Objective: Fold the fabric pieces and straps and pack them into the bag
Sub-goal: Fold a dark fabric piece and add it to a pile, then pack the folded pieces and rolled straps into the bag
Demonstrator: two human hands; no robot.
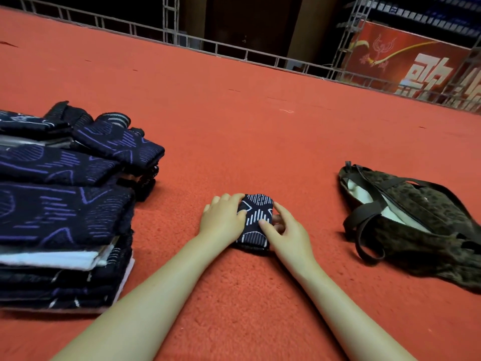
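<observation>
From the head camera, a small folded piece of cloth (256,222) lay on the red carpet (234,126) straight in front of the person, its long side running away from the body. Both hands were on it: the left hand (223,217) curled over its left edge with the thumb lying on top, and the right hand (282,230) pinched its right edge, fingers tucked beside and partly under the fold. So each hand held the same bundle, one on either flank. The bag (416,220) sat well apart to the right, lying on its side with its mouth slack and a pale lining showing; the right hand was the nearer one to it, so a carry would most likely go sideways to the right, across bare carpet. The bundle looked thick and soft, a dark knit with white line patterns, squarish at the ends and likely to spring open if let go. The bag was a limp mottled brown fabric with dark webbing straps (364,230) looped loose in front of its opening, which might catch a hand going in. To the left stood a tall stack of folded cloth (65,204), dark blue with purple line markings and some white layers between, its upper pieces slumped a little.
</observation>
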